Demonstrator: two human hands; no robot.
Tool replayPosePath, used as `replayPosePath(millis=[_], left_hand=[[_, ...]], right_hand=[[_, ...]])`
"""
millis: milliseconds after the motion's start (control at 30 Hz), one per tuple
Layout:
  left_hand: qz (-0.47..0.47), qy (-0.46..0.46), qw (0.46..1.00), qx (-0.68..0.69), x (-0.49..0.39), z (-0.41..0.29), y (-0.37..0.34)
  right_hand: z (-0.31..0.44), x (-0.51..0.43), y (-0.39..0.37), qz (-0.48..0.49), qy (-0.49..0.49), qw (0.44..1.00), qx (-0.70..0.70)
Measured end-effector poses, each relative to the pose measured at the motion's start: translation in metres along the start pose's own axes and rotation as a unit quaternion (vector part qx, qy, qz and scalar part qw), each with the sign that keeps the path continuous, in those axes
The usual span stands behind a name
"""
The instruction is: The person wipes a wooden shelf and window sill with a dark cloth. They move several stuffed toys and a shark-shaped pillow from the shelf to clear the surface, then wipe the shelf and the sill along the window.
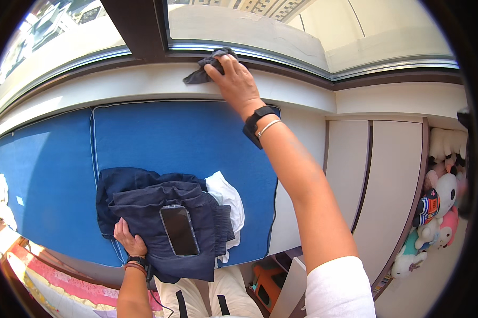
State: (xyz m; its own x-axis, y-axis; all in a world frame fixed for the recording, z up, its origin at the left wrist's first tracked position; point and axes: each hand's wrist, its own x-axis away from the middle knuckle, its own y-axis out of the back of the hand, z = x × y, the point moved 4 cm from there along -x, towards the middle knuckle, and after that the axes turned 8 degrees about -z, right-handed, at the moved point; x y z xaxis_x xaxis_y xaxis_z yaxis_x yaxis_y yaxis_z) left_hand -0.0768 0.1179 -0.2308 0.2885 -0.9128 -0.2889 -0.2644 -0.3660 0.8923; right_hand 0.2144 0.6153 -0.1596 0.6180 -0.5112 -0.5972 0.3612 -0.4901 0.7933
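My right hand [238,81] reaches far forward and presses a crumpled dark grey cloth [201,75] against the brown window frame [278,65] and the white ledge below it. Nearer my body, my left hand [131,239] rests with its fingers on the edge of folded dark navy clothes [143,202]. A smartphone [179,230] in a clear case lies screen up on the clothes. White fabric [229,198] sticks out from beneath them on the right. The pile lies on a blue cushion [175,135] with light piping.
A pale cabinet [394,171] stands at the right, with plush toys [445,194] beyond it. An orange and black object [267,284] sits low by my legs. Pink and white bedding [64,282] lies at the lower left, and white fabric [2,194] at the far left.
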Motion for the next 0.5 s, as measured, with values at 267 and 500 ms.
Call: replayPosePath(millis=[267, 500], left_hand=[[0.017, 0.017, 1.000, 0.000, -0.005, -0.004, 0.006], [0.014, 0.024, 0.999, 0.023, -0.015, -0.010, 0.011]], right_hand=[[-0.225, 0.172, 0.097, 0.171, -0.221, 0.945, 0.170], [-0.177, 0.125, 0.072, 0.075, -0.271, 0.944, 0.173]])
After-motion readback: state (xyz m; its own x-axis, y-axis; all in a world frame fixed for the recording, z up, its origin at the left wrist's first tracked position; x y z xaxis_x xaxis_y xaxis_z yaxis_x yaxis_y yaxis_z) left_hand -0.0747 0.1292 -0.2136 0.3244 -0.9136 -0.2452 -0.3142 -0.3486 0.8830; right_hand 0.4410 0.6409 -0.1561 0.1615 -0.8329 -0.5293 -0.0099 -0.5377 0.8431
